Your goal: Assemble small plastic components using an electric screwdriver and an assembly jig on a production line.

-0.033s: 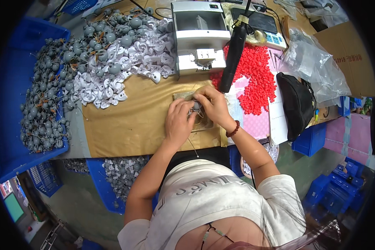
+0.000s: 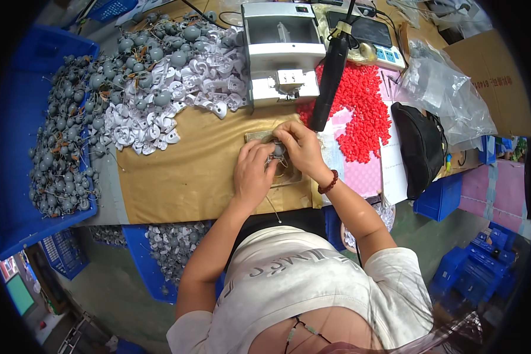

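Observation:
Over the brown-covered bench my two hands meet at a small grey ball-shaped part [image 2: 278, 150] with thin wires. My left hand [image 2: 252, 172] has its fingers closed on the part's left side. From the right, my right hand [image 2: 302, 152] pinches the same part between thumb and fingers. Below them lies a small flat block [image 2: 289, 177], mostly covered by my hands. One thin wire [image 2: 274, 207] trails toward the bench's front edge. The fingers hide much of the part.
Grey balls with wires [image 2: 179, 58] and white plastic pieces [image 2: 150, 125] are heaped left, beside a blue bin [image 2: 9, 194]. A white machine [image 2: 284, 53] stands ahead. A black rod-like tool [image 2: 330, 82] hangs near red pieces [image 2: 366, 127]. A black pouch [image 2: 416, 150] lies right.

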`<act>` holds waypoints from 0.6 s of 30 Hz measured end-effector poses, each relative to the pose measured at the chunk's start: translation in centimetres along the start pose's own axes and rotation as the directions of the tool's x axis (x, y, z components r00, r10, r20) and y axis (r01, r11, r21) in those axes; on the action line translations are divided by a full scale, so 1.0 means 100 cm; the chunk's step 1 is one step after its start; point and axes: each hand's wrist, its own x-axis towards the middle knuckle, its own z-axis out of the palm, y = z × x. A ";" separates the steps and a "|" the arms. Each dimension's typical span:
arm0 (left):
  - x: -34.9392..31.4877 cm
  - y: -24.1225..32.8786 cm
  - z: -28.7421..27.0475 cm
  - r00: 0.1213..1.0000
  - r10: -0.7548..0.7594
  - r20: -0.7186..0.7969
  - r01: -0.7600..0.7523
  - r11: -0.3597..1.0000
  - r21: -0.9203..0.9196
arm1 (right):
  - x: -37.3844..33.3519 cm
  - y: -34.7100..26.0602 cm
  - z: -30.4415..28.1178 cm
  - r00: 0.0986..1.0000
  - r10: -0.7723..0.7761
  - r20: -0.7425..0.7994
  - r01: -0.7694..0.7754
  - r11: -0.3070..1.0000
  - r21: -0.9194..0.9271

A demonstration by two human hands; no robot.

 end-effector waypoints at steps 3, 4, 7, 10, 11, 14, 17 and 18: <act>0.001 0.000 0.001 1.000 0.002 0.003 -0.002 1.000 0.009 | 0.013 -0.005 0.005 0.996 0.093 0.011 -0.093 0.979 0.182; 0.000 -0.001 0.001 1.000 0.000 0.001 0.000 1.000 0.012 | 0.016 -0.006 0.006 0.996 0.087 0.017 -0.088 0.967 0.238; -0.001 -0.003 0.002 1.000 -0.011 0.000 0.011 1.000 0.009 | 0.007 -0.008 -0.001 0.998 0.068 -0.013 -0.066 0.992 0.104; 0.000 -0.001 0.002 1.000 -0.019 -0.005 0.019 1.000 0.006 | -0.005 0.001 -0.010 0.994 0.074 0.076 -0.073 0.997 -0.019; 0.001 0.000 0.001 1.000 -0.016 -0.010 0.016 1.000 0.004 | -0.006 0.003 -0.010 0.994 0.089 0.060 -0.088 0.996 -0.020; 0.002 0.000 0.001 1.000 -0.009 -0.008 0.009 1.000 -0.001 | -0.002 0.004 0.000 0.996 0.083 -0.023 -0.084 0.996 -0.027; 0.002 0.000 0.003 1.000 -0.004 -0.002 0.004 1.000 0.005 | 0.009 0.011 0.014 0.988 0.134 -0.082 -0.107 0.956 0.272; 0.002 0.000 0.003 1.000 -0.003 -0.001 0.003 1.000 0.009 | 0.010 0.011 0.016 0.984 0.161 -0.074 -0.128 0.935 0.332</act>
